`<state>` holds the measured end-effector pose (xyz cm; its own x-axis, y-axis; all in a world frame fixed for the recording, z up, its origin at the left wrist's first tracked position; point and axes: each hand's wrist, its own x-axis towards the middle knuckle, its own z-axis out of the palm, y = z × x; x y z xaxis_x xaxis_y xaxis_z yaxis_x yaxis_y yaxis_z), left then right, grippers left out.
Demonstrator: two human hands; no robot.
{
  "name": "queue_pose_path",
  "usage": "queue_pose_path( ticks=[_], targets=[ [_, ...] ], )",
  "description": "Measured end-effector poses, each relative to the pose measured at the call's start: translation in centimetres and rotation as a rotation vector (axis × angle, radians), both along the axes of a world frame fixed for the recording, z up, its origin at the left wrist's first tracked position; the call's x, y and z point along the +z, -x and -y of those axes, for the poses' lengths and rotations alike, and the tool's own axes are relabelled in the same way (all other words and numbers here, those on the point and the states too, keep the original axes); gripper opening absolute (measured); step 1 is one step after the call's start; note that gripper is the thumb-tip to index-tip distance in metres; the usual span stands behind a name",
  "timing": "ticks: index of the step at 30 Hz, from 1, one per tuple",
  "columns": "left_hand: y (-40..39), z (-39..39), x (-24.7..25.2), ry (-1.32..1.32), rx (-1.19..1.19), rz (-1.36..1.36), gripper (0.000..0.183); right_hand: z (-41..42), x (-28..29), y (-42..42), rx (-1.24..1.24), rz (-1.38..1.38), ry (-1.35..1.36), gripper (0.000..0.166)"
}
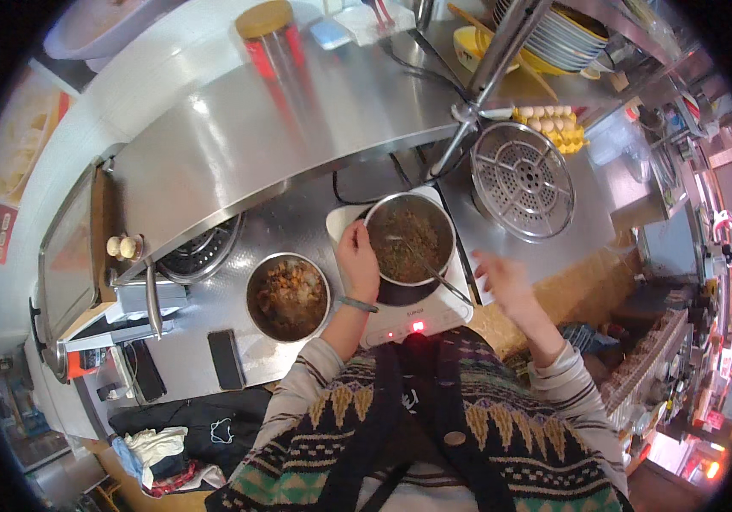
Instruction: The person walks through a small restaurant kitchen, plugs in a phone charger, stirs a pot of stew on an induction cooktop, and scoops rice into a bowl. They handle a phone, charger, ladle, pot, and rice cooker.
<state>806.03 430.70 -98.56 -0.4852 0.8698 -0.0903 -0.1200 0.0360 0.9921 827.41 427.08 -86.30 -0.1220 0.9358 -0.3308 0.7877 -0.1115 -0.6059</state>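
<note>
A steel pot (pixel 414 217) with a dark, chopped, greenish-brown mixture is over a white induction cooker (pixel 375 336) with lit red digits. My left hand (pixel 359 265) grips the pot's left side near the rim. Inside the pot rests a metal spoon or ladle (pixel 452 285), its handle leaning over the near right rim. My right hand (pixel 508 281) hovers to the right of that handle, slightly blurred, fingers apart and nothing in them. Left of the cooker stands a second steel pot (pixel 289 297) holding browned chunks in a dark mixture.
A raised steel shelf (pixel 212 141) crosses behind, carrying a lidded jar (pixel 270 38). A perforated steamer tray (pixel 522 182) and egg cartons (pixel 554 125) sit at right. A phone (pixel 226 360) lies at the counter's near left. Stacked bowls (pixel 558 41) fill the back right.
</note>
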Motion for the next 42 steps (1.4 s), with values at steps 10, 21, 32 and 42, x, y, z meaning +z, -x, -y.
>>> queue_pose_path(
  ticks=[10, 21, 32, 42],
  targets=[
    [4.4, 2.0, 2.5, 0.481, -0.604, 0.218, 0.053, 11.9, -13.5, -1.0, 0.202, 0.404, 0.262, 0.067],
    [3.9, 1.8, 2.5, 0.505, -0.813, 0.12, 0.046, 14.1, -17.0, 0.3, -0.205, 0.08, 0.026, 0.058],
    [-10.8, 5.6, 2.5, 0.533, -1.054, 0.124, 0.048, 13.7, -12.6, -8.4, -0.901, -1.115, 0.017, 0.022],
    [-24.4, 5.0, -0.4, 0.365, -1.368, 0.347, 0.045, 4.6, -15.8, -30.3, -0.995, -0.912, -0.26, 0.008]
  ],
)
